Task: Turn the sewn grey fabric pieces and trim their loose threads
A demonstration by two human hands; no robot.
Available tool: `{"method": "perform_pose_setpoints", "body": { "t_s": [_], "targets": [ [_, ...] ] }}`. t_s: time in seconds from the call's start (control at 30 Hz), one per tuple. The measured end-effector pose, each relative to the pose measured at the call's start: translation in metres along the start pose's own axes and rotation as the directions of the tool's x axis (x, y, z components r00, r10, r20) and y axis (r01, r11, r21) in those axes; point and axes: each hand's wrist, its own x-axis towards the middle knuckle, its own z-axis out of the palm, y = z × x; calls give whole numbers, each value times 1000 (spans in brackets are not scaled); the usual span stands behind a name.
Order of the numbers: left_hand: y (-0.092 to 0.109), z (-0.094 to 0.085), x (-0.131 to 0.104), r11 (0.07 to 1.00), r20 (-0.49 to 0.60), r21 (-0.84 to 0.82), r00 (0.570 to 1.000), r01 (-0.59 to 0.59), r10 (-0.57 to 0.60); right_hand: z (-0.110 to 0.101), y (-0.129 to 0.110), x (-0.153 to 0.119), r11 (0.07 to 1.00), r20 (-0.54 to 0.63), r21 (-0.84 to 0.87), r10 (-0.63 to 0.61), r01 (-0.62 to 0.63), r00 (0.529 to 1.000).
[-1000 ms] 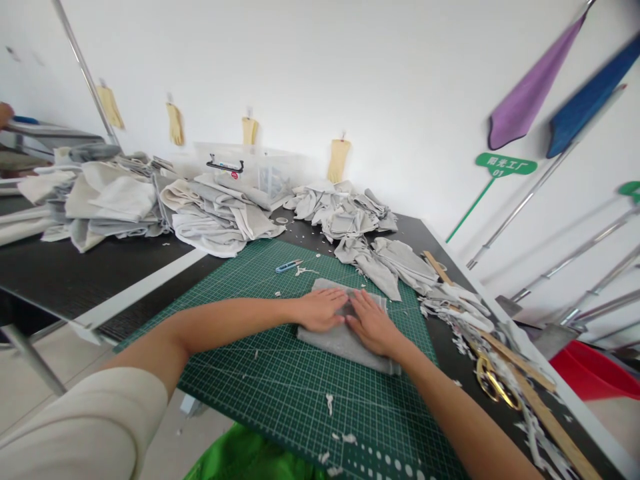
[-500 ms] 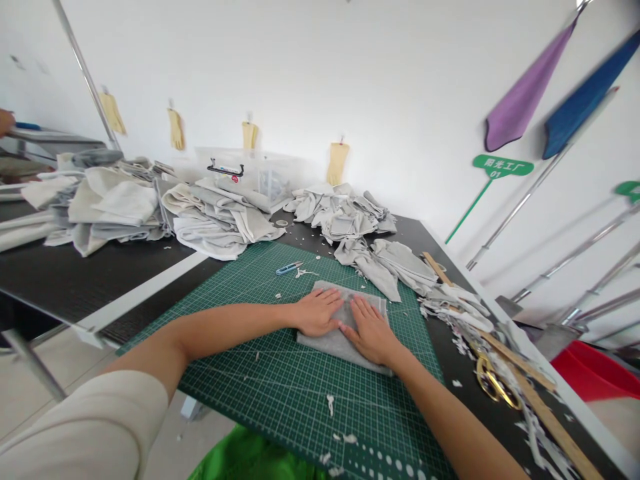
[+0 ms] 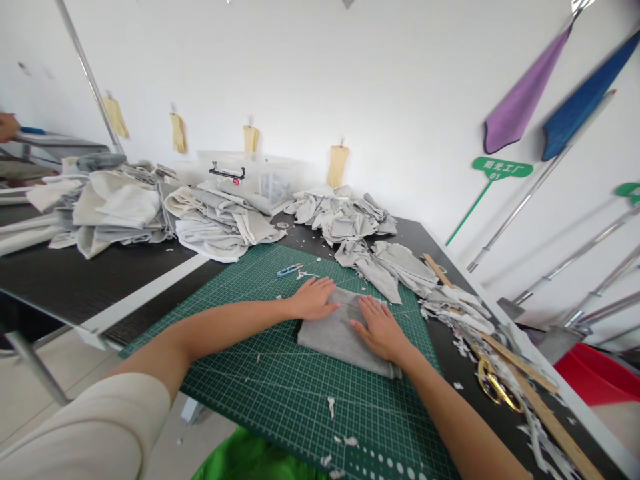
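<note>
Our left hand and right hand, both open, lie over the grey cloth; we should press flat, evenly

Four pale-yellow gloves hung along the white wall, above a clear plastic box with a dark handle. Over to the right I saw a purple cloth beside a blue one, a green sign below them, and a red container near the floor.
</note>
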Motion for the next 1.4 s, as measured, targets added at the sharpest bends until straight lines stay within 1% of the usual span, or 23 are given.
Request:
{"method": "perform_pose_setpoints", "body": {
  "t_s": [0.1,0.2,0.27,0.33,0.43,0.5,0.57,0.67,0.77,0.87,0.93,1.03,1.13,1.4],
  "targets": [
    [-6,-7,7,987,-32,-6,987,160,-160,-5,0,-1,1000,30,25,-19,19,999],
    [-9,-14,14,945,-18,12,945,327,-327,-10,-8,-3,997,62,56,-47,44,997],
    [-10,-17,16,913,-12,-7,913,409,-409,-13,-18,-6,994,78,79,-83,77,994],
    [-11,-18,16,890,-1,-65,892,451,-452,-15,-27,-9,988,93,103,-126,116,988],
    [-11,-17,12,878,54,-156,891,453,-450,-15,-37,-12,979,130,140,-164,146,978],
    [-9,-15,8,866,98,-207,891,454,-444,-13,-40,-12,978,146,152,-164,142,976],
    [-5,-14,5,834,119,-275,878,478,-464,-12,-41,-12,979,144,154,-156,133,977],
    [0,-13,4,749,116,-395,838,532,-534,-11,-40,-13,978,136,161,-153,130,979],
    [0,-14,8,667,118,-476,793,573,-597,-9,-39,-14,977,133,168,-153,129,979],
    [-3,-15,14,585,227,-509,754,632,-617,-8,-39,-15,977,131,175,-145,121,981],
    [-5,-15,16,545,300,-509,731,666,-613,-7,-39,-15,977,131,180,-141,117,981],
    [-7,-16,16,492,375,-522,706,696,-601,-7,-39,-15,976,132,184,-139,113,981],
    [-7,-16,15,415,468,-560,687,717,-556,-7,-39,-16,977,131,184,-136,111,982],
    [-11,-19,11,279,575,-623,669,731,-471,-5,-38,-15,975,128,191,-140,114,982]
  ]
}}
